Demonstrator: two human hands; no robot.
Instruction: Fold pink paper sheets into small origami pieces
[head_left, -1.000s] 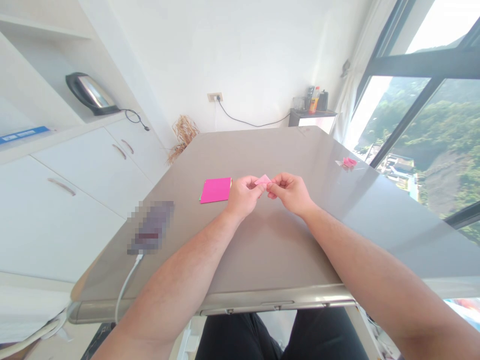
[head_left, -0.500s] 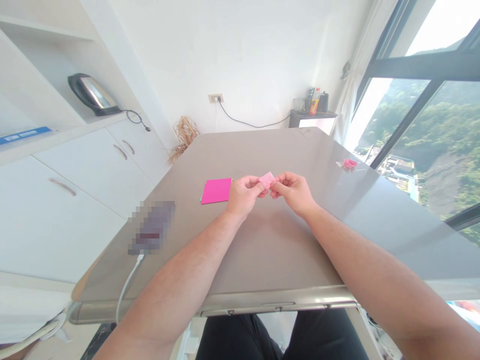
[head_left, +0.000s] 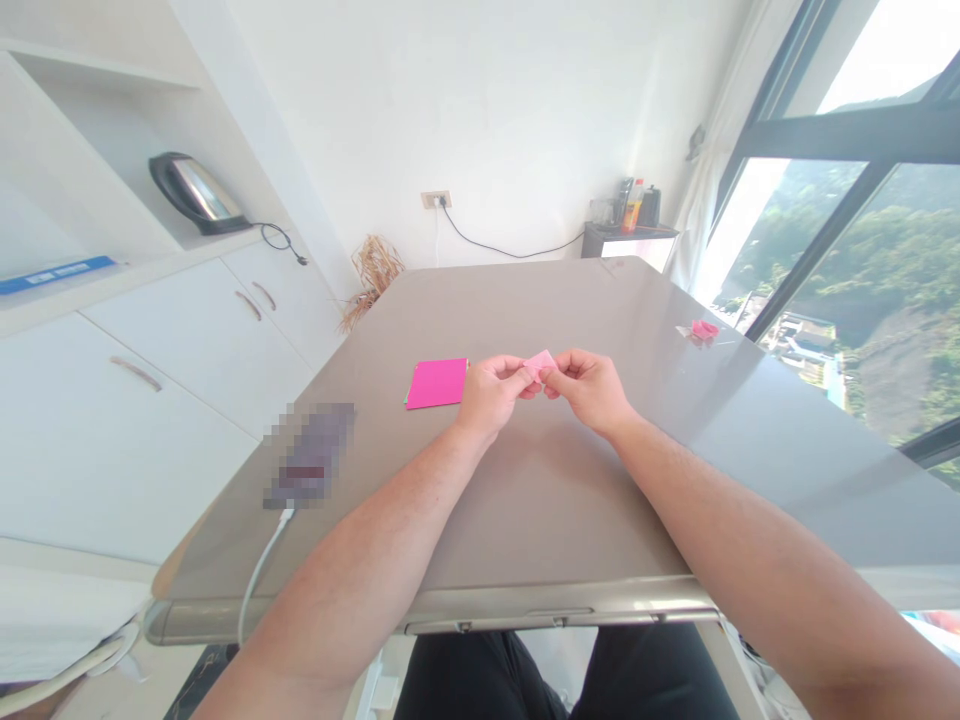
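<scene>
Between my two hands is a small piece of folded pink paper (head_left: 540,362), held above the middle of the table. My left hand (head_left: 491,395) pinches its left side between thumb and fingers. The right side is gripped the same way by my right hand (head_left: 589,388). Both thumbs lie on the near face of the paper, and the fingers behind it are partly hidden. Just left of my left hand lies a stack of bright pink square paper (head_left: 436,384), with a bit of green showing at its edge.
The grey-brown table (head_left: 525,300) spreads around my hands. A pixelated dark phone-like object (head_left: 311,455) with a white cable (head_left: 259,570) lies at the left. A crumpled pink paper piece (head_left: 705,329) rests near the right edge, by the window. A kettle (head_left: 199,192) stands on the left shelf.
The view has shifted slightly, so everything sits a little further right. My right thumb has moved a little over the pink paper; both hands still pinch it.
</scene>
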